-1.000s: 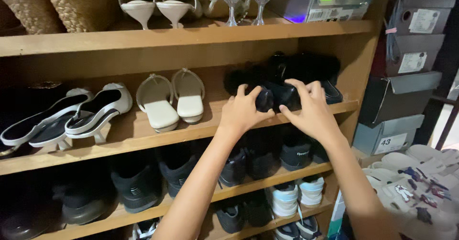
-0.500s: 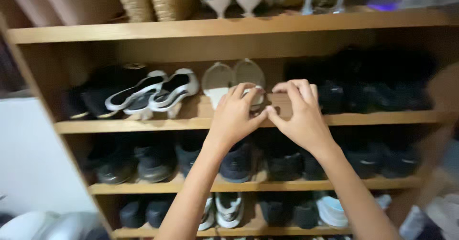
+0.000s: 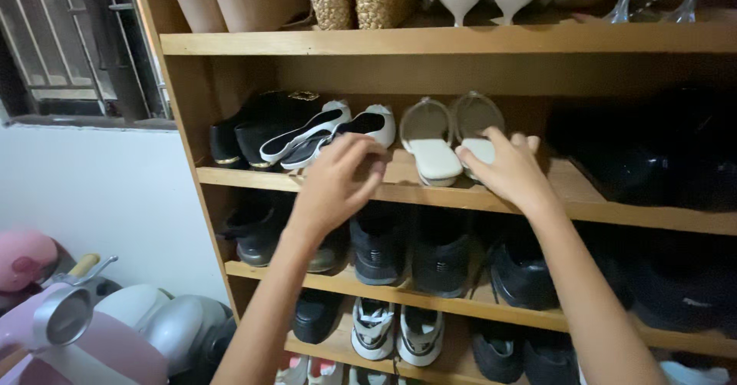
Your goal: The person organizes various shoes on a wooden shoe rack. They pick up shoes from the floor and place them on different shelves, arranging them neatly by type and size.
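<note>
Furniture: tall open wooden shelf unit (image 3: 461, 43) with light-brown boards, four levels in view.
Wall: plain white plastered wall (image 3: 107, 185) left of unit.
Window: dark barred metal window grille (image 3: 69, 39) above wall.
Light: dim, interior shelves shadowed at right.

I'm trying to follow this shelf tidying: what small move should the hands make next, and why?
Probably close the right hand on the right cream slide, which its fingers already cover, while the left hand settles on the white and black sandals it hovers before. Neither hand grips anything yet, and both pairs sit close together on the shelf.
</note>
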